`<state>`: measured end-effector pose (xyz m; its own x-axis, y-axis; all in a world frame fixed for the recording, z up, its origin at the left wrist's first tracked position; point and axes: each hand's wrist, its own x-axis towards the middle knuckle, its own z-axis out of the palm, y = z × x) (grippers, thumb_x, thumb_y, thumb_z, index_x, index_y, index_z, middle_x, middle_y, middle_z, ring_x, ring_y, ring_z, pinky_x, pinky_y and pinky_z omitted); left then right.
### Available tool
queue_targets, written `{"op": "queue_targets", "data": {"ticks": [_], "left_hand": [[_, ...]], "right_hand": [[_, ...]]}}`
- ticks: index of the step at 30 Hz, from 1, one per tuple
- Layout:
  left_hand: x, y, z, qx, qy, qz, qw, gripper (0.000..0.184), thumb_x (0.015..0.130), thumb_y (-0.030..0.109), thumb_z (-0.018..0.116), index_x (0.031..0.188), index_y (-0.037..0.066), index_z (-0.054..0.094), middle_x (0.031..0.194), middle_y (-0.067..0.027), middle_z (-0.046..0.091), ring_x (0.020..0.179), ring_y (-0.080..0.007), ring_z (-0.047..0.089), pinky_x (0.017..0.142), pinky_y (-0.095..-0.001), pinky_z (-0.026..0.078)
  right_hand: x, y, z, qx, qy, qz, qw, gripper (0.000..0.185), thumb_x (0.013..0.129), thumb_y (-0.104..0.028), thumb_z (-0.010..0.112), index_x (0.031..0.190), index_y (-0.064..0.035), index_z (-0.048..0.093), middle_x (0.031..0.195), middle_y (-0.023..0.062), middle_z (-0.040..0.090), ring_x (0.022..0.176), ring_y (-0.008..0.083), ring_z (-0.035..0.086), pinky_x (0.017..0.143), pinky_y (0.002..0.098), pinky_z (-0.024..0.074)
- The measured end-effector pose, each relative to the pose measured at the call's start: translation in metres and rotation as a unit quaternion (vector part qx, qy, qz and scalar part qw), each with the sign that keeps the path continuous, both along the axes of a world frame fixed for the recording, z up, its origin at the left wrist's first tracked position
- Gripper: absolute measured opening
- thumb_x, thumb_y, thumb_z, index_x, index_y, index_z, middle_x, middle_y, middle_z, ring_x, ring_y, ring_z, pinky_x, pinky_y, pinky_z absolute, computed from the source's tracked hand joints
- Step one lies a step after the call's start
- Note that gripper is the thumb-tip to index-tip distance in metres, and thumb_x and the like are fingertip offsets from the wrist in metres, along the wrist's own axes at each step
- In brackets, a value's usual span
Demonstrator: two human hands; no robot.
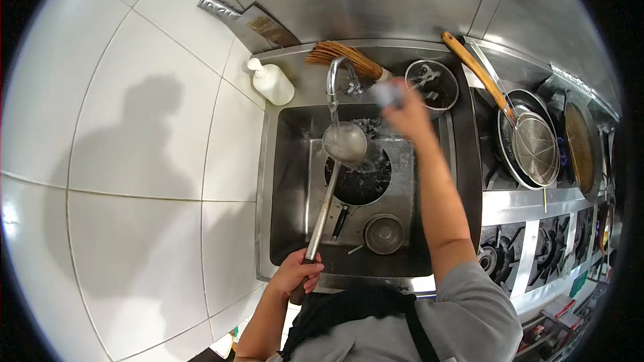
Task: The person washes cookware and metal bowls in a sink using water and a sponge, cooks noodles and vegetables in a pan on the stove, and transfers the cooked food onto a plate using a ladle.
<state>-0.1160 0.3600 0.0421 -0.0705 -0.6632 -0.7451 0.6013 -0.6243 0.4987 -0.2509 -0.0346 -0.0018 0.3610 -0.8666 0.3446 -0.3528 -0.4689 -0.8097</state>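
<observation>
My left hand (300,272) is closed around the dark grip end of a long-handled metal ladle (345,142). The ladle's bowl lies under the tap (333,87), and water runs into it. My right hand (406,115), smeared by motion, is raised over the back right of the sink, between the tap and a round metal container (433,86). In its fingers is a small blurred grey-blue thing (386,94) whose kind I cannot make out. Below the ladle, in the sink (308,221), lie a dark pan (365,184) and a small stack of metal bowls (384,234).
A white pump bottle (272,82) and a bamboo brush (345,57) stand along the sink's back ledge. A cleaver (258,30) leans at the back left. To the right, a wire strainer (535,149) rests over a pan beside gas burners (493,255). White tiles (134,141) wall the left.
</observation>
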Motion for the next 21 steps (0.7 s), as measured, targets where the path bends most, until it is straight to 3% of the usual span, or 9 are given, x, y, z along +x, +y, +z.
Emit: {"op": "queue_targets", "data": {"ticks": [2, 6, 7, 10, 14, 16, 18, 20, 21], "left_hand": [[-0.003, -0.005, 0.007, 0.004, -0.009, -0.011, 1.0, 0.019, 0.085, 0.002, 0.063, 0.093, 0.006, 0.047, 0.058, -0.002, 0.046, 0.041, -0.0124, 0.045, 0.038, -0.0286, 0.038], [-0.001, -0.007, 0.015, 0.016, -0.194, -0.113, 0.974, 0.019, 0.085, 0.001, 0.062, 0.094, 0.006, 0.047, 0.059, -0.0037, 0.049, 0.043, -0.0134, 0.049, 0.04, -0.0294, 0.042], [0.007, 0.001, 0.011, 0.029, -0.175, -0.099, 0.979, 0.019, 0.085, 0.001, 0.062, 0.094, 0.006, 0.047, 0.058, -0.0035, 0.049, 0.044, -0.0134, 0.05, 0.041, -0.0296, 0.042], [-0.001, 0.016, 0.0, 0.063, -0.091, -0.084, 0.99, 0.019, 0.085, 0.001, 0.062, 0.094, 0.006, 0.047, 0.057, -0.0036, 0.048, 0.042, -0.0144, 0.05, 0.041, -0.0298, 0.043], [0.004, 0.008, -0.002, 0.051, -0.186, -0.097, 0.976, 0.02, 0.084, -0.001, 0.062, 0.093, 0.006, 0.045, 0.059, -0.0038, 0.049, 0.043, -0.0149, 0.051, 0.041, -0.0309, 0.043], [0.013, 0.021, -0.001, 0.044, -0.169, -0.078, 0.982, 0.022, 0.083, 0.0, 0.063, 0.093, 0.007, 0.045, 0.06, -0.004, 0.049, 0.044, -0.0148, 0.051, 0.041, -0.0312, 0.042], [0.007, 0.032, 0.0, 0.056, -0.091, -0.083, 0.991, 0.021, 0.083, 0.0, 0.063, 0.093, 0.007, 0.046, 0.059, -0.0037, 0.049, 0.043, -0.0147, 0.051, 0.04, -0.0311, 0.042], [0.012, 0.035, -0.006, 0.056, -0.145, -0.155, 0.976, 0.021, 0.084, 0.002, 0.063, 0.095, 0.004, 0.046, 0.059, -0.005, 0.05, 0.044, -0.0164, 0.053, 0.042, -0.0333, 0.044], [0.016, 0.032, -0.004, 0.033, -0.291, -0.237, 0.926, 0.02, 0.084, 0.003, 0.063, 0.095, 0.003, 0.046, 0.059, -0.0064, 0.051, 0.045, -0.0176, 0.054, 0.043, -0.0341, 0.044]], "right_hand": [[0.036, 0.029, -0.059, 0.027, 0.128, 0.082, 0.988, 0.051, 0.073, -0.018, 0.072, 0.12, -0.0091, 0.053, 0.111, 0.0239, 0.058, 0.111, 0.0427, 0.054, 0.092, 0.0461, 0.047], [0.059, 0.066, -0.137, -0.131, 0.196, 0.133, 0.963, 0.045, 0.073, -0.017, 0.071, 0.115, -0.0098, 0.057, 0.105, 0.0225, 0.057, 0.104, 0.0406, 0.055, 0.088, 0.0463, 0.048], [0.059, 0.067, -0.137, -0.219, 0.277, 0.184, 0.917, 0.042, 0.072, -0.016, 0.07, 0.112, -0.0096, 0.06, 0.103, 0.0206, 0.057, 0.1, 0.0384, 0.056, 0.086, 0.0459, 0.0483], [0.065, 0.053, -0.13, -0.188, 0.24, 0.149, 0.941, 0.03, 0.074, -0.013, 0.065, 0.104, -0.0105, 0.064, 0.104, 0.0167, 0.059, 0.1, 0.0348, 0.056, 0.086, 0.0452, 0.0472], [0.07, 0.071, -0.143, -0.202, 0.24, 0.243, 0.918, 0.023, 0.08, -0.015, 0.06, 0.101, -0.0101, 0.066, 0.107, 0.0146, 0.06, 0.103, 0.0331, 0.056, 0.087, 0.0437, 0.0474], [0.065, 0.06, -0.136, -0.17, 0.282, 0.21, 0.92, 0.027, 0.08, -0.019, 0.064, 0.105, -0.0072, 0.065, 0.105, 0.0148, 0.06, 0.107, 0.0364, 0.055, 0.087, 0.0446, 0.0483], [0.065, 0.057, -0.122, 0.096, 0.152, 0.068, 0.981, 0.03, 0.082, -0.022, 0.064, 0.108, -0.006, 0.065, 0.111, 0.0157, 0.061, 0.112, 0.0412, 0.054, 0.089, 0.0472, 0.0478], [0.079, 0.034, -0.117, 0.162, 0.132, 0.106, 0.972, 0.029, 0.081, -0.019, 0.064, 0.107, -0.005, 0.065, 0.112, 0.0162, 0.064, 0.111, 0.0407, 0.057, 0.089, 0.0483, 0.0485], [0.084, 0.025, -0.101, 0.057, 0.241, 0.22, 0.944, 0.029, 0.08, -0.018, 0.064, 0.107, -0.0069, 0.066, 0.11, 0.0165, 0.065, 0.106, 0.0393, 0.06, 0.087, 0.0479, 0.0495]]}}
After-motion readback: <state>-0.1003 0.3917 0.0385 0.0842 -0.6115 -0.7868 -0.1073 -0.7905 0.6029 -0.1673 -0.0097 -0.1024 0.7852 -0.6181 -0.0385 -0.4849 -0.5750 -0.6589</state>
